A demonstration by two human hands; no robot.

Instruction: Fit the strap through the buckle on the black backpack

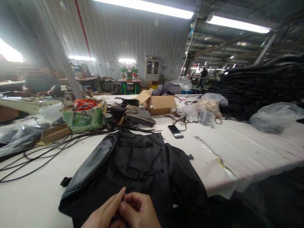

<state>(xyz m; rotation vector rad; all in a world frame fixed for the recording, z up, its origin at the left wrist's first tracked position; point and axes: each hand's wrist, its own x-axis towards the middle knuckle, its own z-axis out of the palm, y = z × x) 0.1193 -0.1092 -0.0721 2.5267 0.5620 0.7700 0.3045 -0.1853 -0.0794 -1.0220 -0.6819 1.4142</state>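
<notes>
- Head view: a black backpack (140,164) is lying flat on the white table (249,148), right in front of the person.
- Its long side is running from the near table edge away toward the far end. The end with the buckled strap is pointing away from the person, and the other end is sitting under the hands.
- A padded, shiny part is lying along the bag's left side, leaning a bit to the left.
- The left hand (104,213) is resting on the near end of the backpack, with its fingers stretched out long and pressing against the other hand.
- The right hand (139,212) is curling its fingers in and pinching something small and dark at the bag's near end. It is too hidden to tell what.
- A black phone (175,131) is lying on the table just past the bag, to the right.
- Thin black cords (35,155) are trailing across the table on the left.
- A green box (83,118) with something orange inside is standing far left, and an open cardboard box (161,104) is standing farther back.
- A tall pile of black fabric (256,85) is sitting at the far right.
</notes>
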